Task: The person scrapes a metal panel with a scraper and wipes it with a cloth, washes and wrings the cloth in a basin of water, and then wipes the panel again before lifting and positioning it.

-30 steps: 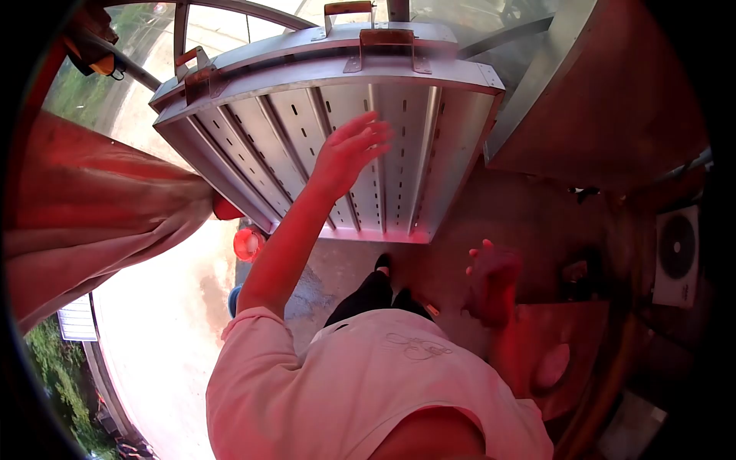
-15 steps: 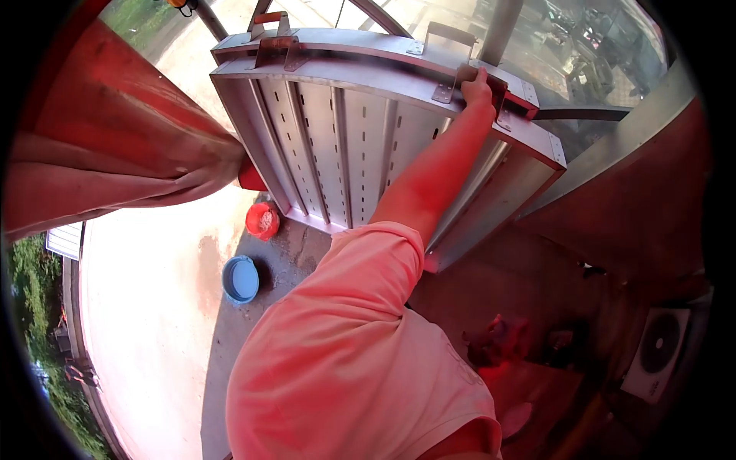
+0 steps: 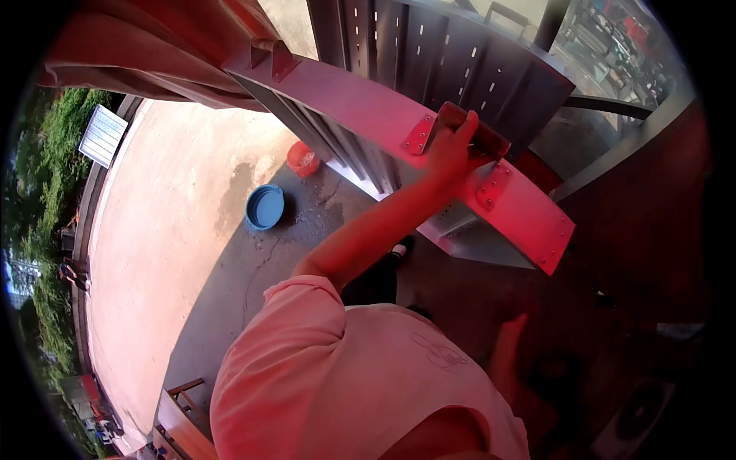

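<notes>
My left hand [image 3: 454, 146] is closed around the broad handle bracket riveted to the edge of a long metal panel [image 3: 353, 100]. The panel stands on edge and tilts toward me, its ribbed side facing down and left. A second bracket handle [image 3: 270, 57] sits at the panel's far left end. Behind it stands another ribbed, slotted metal panel [image 3: 437, 54], apart from the first at the top. My right arm [image 3: 510, 341] hangs low in the dark on the right; its fingers are too dim to make out.
A blue basin [image 3: 265, 207] and a red bucket [image 3: 303, 159] stand on the ground left of the panel. Red curtain [image 3: 169, 54] hangs at upper left. A wooden bench [image 3: 184, 422] is at lower left, a fan unit [image 3: 638, 410] at lower right. A distant person [image 3: 73, 274] is at far left.
The front panel has come away from the rear one and tipped toward me, with my left hand still on its handle. My view has turned, and my right forearm now shows.
</notes>
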`<action>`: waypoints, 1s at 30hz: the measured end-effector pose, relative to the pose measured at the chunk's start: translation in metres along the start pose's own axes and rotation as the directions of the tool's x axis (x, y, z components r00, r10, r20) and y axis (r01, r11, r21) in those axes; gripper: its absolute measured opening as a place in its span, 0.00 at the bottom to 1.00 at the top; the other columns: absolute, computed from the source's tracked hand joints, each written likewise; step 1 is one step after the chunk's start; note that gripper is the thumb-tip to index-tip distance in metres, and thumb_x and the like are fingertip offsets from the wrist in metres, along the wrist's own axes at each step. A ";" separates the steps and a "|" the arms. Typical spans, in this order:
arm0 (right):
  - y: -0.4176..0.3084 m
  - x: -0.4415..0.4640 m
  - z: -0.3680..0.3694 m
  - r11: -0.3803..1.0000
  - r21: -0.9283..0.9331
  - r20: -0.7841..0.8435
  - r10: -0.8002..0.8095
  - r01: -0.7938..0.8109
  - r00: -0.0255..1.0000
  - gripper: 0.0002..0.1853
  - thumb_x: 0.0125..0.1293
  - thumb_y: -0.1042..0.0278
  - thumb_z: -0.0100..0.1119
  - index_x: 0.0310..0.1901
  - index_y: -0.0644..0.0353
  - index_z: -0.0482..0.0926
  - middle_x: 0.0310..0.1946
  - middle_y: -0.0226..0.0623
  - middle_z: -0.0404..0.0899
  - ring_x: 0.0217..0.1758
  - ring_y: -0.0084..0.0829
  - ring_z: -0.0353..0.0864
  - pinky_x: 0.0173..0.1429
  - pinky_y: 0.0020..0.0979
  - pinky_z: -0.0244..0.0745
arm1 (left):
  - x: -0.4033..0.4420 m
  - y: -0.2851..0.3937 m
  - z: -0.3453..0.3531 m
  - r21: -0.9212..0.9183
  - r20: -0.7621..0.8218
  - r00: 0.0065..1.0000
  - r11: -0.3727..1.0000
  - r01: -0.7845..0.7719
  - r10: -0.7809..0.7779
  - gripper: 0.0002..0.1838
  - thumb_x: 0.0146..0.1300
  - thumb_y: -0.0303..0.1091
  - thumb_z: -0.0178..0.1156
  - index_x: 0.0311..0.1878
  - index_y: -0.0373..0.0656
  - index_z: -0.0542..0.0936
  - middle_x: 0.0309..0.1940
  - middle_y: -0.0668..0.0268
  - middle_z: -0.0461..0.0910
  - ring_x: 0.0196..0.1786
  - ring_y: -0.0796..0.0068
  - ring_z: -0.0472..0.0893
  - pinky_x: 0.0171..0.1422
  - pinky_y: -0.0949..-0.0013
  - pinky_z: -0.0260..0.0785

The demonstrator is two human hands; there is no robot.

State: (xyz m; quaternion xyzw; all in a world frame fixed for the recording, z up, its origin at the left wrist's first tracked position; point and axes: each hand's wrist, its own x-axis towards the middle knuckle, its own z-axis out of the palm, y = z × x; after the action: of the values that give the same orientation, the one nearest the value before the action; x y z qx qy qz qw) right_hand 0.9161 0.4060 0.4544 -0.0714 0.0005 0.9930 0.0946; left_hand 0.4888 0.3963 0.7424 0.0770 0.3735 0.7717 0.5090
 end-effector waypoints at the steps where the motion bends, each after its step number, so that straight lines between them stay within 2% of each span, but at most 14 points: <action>1: -0.007 0.019 0.037 0.990 -0.017 -0.217 -0.142 0.141 0.966 0.24 0.71 0.40 0.37 0.27 0.47 0.71 0.15 0.22 0.60 0.19 0.23 0.62 0.22 0.28 0.62 | -0.005 0.010 0.003 0.017 -0.025 1.000 1.000 0.011 -0.011 0.16 0.72 0.43 0.49 0.45 0.36 0.70 0.35 0.55 0.77 0.43 0.62 0.81 0.51 0.56 0.77; 3: -0.012 0.078 0.132 0.937 -0.162 -0.619 -0.340 0.308 0.708 0.21 0.70 0.40 0.41 0.30 0.47 0.73 0.20 0.23 0.67 0.23 0.22 0.68 0.23 0.28 0.67 | -0.003 0.035 0.005 0.030 -0.105 0.993 0.998 0.056 -0.052 0.17 0.73 0.43 0.49 0.44 0.36 0.71 0.34 0.56 0.78 0.42 0.63 0.80 0.51 0.57 0.76; 6: 0.018 0.136 0.249 0.924 -0.248 -0.846 -0.354 0.292 0.400 0.19 0.68 0.41 0.46 0.36 0.46 0.76 0.27 0.24 0.78 0.28 0.21 0.77 0.25 0.27 0.73 | -0.056 0.071 -0.007 0.090 -0.129 0.988 0.991 0.103 -0.091 0.16 0.73 0.43 0.49 0.42 0.36 0.74 0.34 0.58 0.78 0.42 0.64 0.80 0.51 0.58 0.75; 9: 0.025 0.101 0.079 0.986 -0.160 -0.755 -0.086 -0.055 0.650 0.23 0.69 0.39 0.44 0.42 0.51 0.75 0.30 0.31 0.79 0.29 0.27 0.79 0.26 0.33 0.76 | -0.088 0.076 -0.037 0.097 -0.320 0.946 0.991 0.088 -0.052 0.15 0.73 0.41 0.46 0.38 0.38 0.72 0.32 0.59 0.78 0.38 0.66 0.78 0.52 0.59 0.71; 12: 0.049 0.112 0.030 0.938 -0.196 -0.596 0.116 -0.284 0.795 0.24 0.69 0.42 0.45 0.48 0.56 0.77 0.39 0.35 0.82 0.37 0.31 0.83 0.38 0.33 0.82 | -0.105 0.083 -0.115 0.058 -0.217 0.974 0.997 -0.049 0.060 0.07 0.71 0.38 0.49 0.46 0.47 0.72 0.40 0.67 0.78 0.45 0.70 0.78 0.54 0.63 0.70; 14: 0.086 0.130 0.081 0.928 -0.207 -0.574 0.140 -0.308 0.807 0.24 0.69 0.43 0.44 0.47 0.56 0.77 0.38 0.36 0.82 0.38 0.31 0.83 0.39 0.33 0.81 | -0.115 0.110 -0.135 0.096 -0.313 0.945 0.993 -0.071 0.098 0.10 0.70 0.38 0.50 0.51 0.48 0.72 0.46 0.67 0.78 0.48 0.71 0.78 0.55 0.66 0.70; 16: 0.126 0.149 0.080 0.908 -0.372 -0.704 -0.141 -0.192 0.696 0.23 0.71 0.45 0.43 0.47 0.56 0.77 0.38 0.36 0.81 0.38 0.31 0.81 0.41 0.32 0.80 | -0.117 0.137 -0.165 0.175 -0.382 0.918 0.984 -0.038 0.104 0.14 0.68 0.42 0.53 0.51 0.46 0.73 0.41 0.65 0.79 0.45 0.70 0.79 0.52 0.66 0.71; 18: 0.143 0.142 -0.001 0.979 -0.115 -0.614 0.065 -0.171 0.786 0.16 0.70 0.56 0.43 0.47 0.57 0.75 0.36 0.38 0.79 0.35 0.33 0.80 0.36 0.34 0.79 | -0.105 0.156 -0.186 0.250 -0.434 0.895 0.968 0.007 0.106 0.16 0.66 0.44 0.56 0.50 0.45 0.74 0.37 0.63 0.79 0.41 0.69 0.79 0.49 0.67 0.73; 20: 0.182 0.103 -0.006 0.938 -0.213 -0.636 0.079 -0.272 0.768 0.13 0.68 0.62 0.45 0.48 0.58 0.73 0.36 0.39 0.78 0.35 0.34 0.80 0.36 0.35 0.78 | -0.137 0.160 -0.219 0.288 -0.487 0.870 0.955 0.071 0.082 0.15 0.64 0.44 0.58 0.46 0.44 0.75 0.32 0.62 0.79 0.37 0.69 0.80 0.44 0.68 0.75; 21: 0.196 0.120 0.066 0.827 -0.430 -0.680 -0.032 -0.363 0.733 0.14 0.67 0.62 0.47 0.49 0.59 0.73 0.38 0.40 0.78 0.37 0.34 0.80 0.38 0.34 0.78 | -0.143 0.174 -0.231 0.310 -0.484 0.872 0.946 0.093 0.073 0.14 0.63 0.44 0.60 0.44 0.44 0.76 0.31 0.62 0.79 0.35 0.69 0.80 0.41 0.69 0.76; 23: 0.199 0.164 0.084 0.714 -0.469 -0.730 0.018 -0.520 0.683 0.14 0.66 0.62 0.48 0.50 0.58 0.74 0.40 0.38 0.78 0.40 0.31 0.79 0.42 0.30 0.76 | -0.128 0.207 -0.245 0.409 -0.513 0.847 0.907 0.099 0.139 0.12 0.59 0.42 0.64 0.35 0.44 0.76 0.25 0.63 0.78 0.28 0.71 0.78 0.34 0.72 0.75; 26: 0.185 0.179 -0.011 0.795 0.088 -0.611 0.519 -0.600 0.598 0.14 0.68 0.61 0.47 0.50 0.55 0.76 0.40 0.31 0.77 0.44 0.23 0.78 0.48 0.23 0.72 | -0.089 0.232 -0.259 0.491 -0.522 0.848 0.846 0.208 0.095 0.11 0.58 0.40 0.63 0.33 0.43 0.76 0.23 0.64 0.77 0.24 0.73 0.78 0.30 0.72 0.74; 27: 0.211 0.151 -0.036 0.798 0.308 -0.457 0.601 -0.517 0.655 0.14 0.67 0.61 0.47 0.49 0.54 0.76 0.40 0.30 0.77 0.43 0.22 0.77 0.48 0.22 0.72 | -0.124 0.228 -0.262 0.516 -0.523 0.847 0.825 0.230 0.091 0.11 0.58 0.40 0.63 0.33 0.42 0.76 0.23 0.64 0.77 0.24 0.73 0.78 0.30 0.72 0.74; 30: 0.236 0.104 -0.045 0.775 0.437 -0.032 0.521 -0.457 0.853 0.14 0.67 0.58 0.48 0.48 0.55 0.77 0.40 0.32 0.78 0.39 0.28 0.78 0.42 0.24 0.72 | -0.191 0.222 -0.282 0.606 -0.538 0.841 0.719 0.341 0.055 0.11 0.58 0.38 0.62 0.34 0.41 0.76 0.24 0.65 0.77 0.24 0.74 0.78 0.30 0.73 0.73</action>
State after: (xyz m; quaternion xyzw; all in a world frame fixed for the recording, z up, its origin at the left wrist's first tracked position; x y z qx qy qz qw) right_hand 0.7771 0.1930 0.3920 -0.1220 0.2364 0.9515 -0.1548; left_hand 0.2762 0.0501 0.7377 0.0163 0.7576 0.5272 0.3845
